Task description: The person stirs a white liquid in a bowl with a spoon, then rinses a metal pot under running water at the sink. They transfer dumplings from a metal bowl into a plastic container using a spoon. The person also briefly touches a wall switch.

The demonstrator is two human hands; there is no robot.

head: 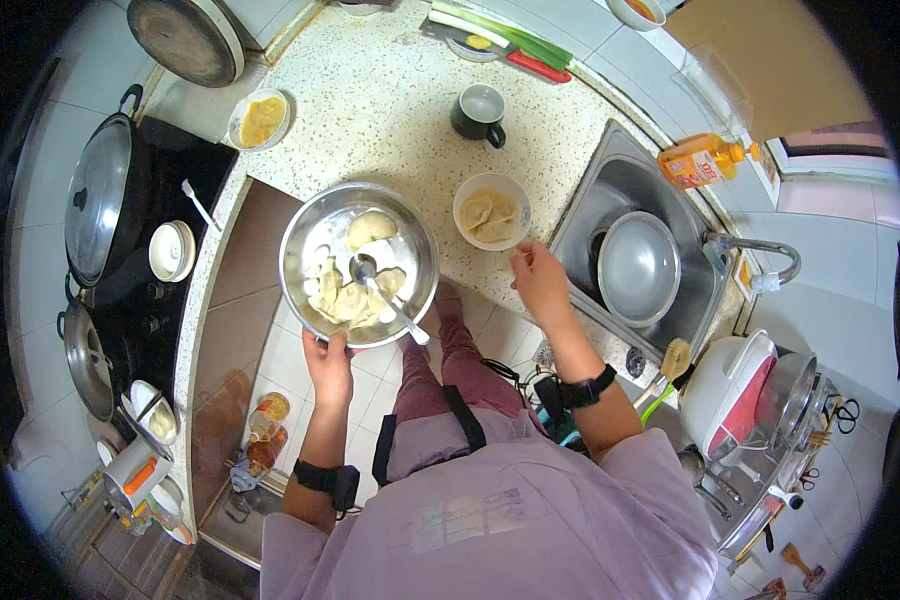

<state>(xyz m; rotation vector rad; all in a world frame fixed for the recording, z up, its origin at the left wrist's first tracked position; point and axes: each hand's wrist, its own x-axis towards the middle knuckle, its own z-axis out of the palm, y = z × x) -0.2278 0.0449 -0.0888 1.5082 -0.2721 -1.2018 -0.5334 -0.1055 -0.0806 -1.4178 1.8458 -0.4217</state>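
My left hand (328, 369) grips the near rim of a large stainless steel bowl (300, 225), its fingers beneath and thumb on the rim. Several dumplings (351, 301) lie inside the bowl, together with a metal spoon (399, 310) whose handle leans over the near right rim. To the right, a small white bowl (523, 196) on the speckled countertop (390, 112) holds dumplings (489, 215) in liquid. Just at that bowl's near right edge is my right hand (540, 281), its fingers curled together; whether anything is between them cannot be told.
A dark mug (469, 124) stands behind the small bowl. A bowl of yellow food (261, 120) is at the counter's left edge, near the black stove (202, 169). On the right, the sink (622, 157) contains a metal basin (640, 270). A red-handled knife (538, 66) lies at the back.
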